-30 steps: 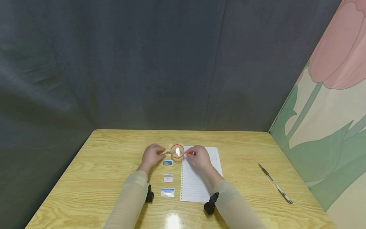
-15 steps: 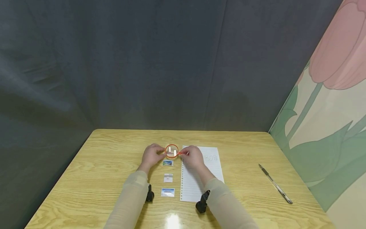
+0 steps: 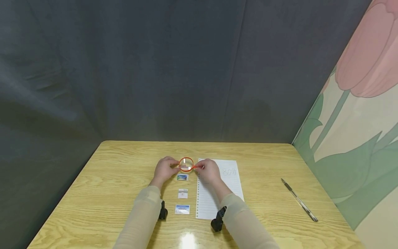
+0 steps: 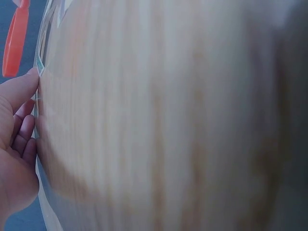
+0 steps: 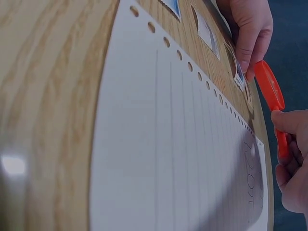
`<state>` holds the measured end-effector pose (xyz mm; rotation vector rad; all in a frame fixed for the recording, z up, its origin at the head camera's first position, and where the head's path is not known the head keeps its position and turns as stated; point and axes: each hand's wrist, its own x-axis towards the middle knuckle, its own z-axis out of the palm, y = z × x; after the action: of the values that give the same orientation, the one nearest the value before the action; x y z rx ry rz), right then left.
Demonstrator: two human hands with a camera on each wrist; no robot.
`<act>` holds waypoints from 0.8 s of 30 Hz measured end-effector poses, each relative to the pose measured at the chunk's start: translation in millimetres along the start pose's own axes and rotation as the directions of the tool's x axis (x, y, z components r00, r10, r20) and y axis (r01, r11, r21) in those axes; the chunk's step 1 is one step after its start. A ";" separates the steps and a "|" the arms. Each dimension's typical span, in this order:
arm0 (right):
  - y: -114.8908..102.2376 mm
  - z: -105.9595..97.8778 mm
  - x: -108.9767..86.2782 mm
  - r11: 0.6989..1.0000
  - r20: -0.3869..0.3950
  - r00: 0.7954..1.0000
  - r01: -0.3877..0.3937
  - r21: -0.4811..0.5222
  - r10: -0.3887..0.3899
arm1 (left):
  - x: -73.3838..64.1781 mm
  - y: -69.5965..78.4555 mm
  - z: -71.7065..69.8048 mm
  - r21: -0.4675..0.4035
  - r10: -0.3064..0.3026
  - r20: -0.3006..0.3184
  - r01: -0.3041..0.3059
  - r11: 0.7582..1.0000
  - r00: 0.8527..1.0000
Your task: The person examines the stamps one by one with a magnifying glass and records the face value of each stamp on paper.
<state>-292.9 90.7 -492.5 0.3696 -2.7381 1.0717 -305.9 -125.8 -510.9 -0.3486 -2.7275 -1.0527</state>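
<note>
My right hand (image 3: 209,170) pinches the short handle of a red-rimmed magnifying glass (image 5: 269,86). In the head view, its round lens lies over the farthest small printed paper (image 5: 239,79) of a column. My left hand (image 3: 163,170) lies left of the lens, thumb and index finger apart, fingertips right at that paper's left edge. Nearer in the column lie a green-and-blue picture stamp (image 3: 182,177), a pale one (image 3: 183,193) and a blue one (image 3: 182,209). Under my right hand is a lined, hole-punched sheet (image 3: 209,207) with handwriting near its far end.
A clear-barrelled pen (image 3: 300,199) lies slantwise on the right of the wooden table (image 3: 93,200). A dark curtain (image 3: 186,76) hangs behind the table's far edge. A tulip-patterned cloth (image 3: 367,145) borders the right side.
My right hand has moved the magnifying glass a little left, from between sheet and column to over the farthest paper; it has barely shifted in the last half second. The left hand stays put.
</note>
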 end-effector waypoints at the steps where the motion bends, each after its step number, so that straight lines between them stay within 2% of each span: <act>1: 0.0 0.0 0.1 1.000 0.003 1.000 -0.009 0.001 0.009 | -0.1 0.2 0.0 -0.002 0.000 0.001 0.000 1.000 1.000; 7: 0.2 0.2 1.1 0.998 0.019 0.998 -0.062 0.013 0.061 | 0.3 -0.3 0.2 -0.020 -0.004 -0.002 0.004 1.000 1.000; 16: 1.2 6.1 2.9 0.999 0.013 0.999 -0.029 0.027 0.029 | 1.1 -1.2 0.2 -0.016 -0.003 -0.003 0.003 1.000 1.000; 24: -5.2 9.7 3.2 0.998 0.023 0.998 -0.062 0.001 0.062 | 1.9 -0.7 0.2 -0.004 0.014 -0.015 -0.014 1.000 1.000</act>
<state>-295.1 79.9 -495.3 0.3013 -2.7865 1.0909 -307.9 -125.9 -510.9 -0.3592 -2.7060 -1.0536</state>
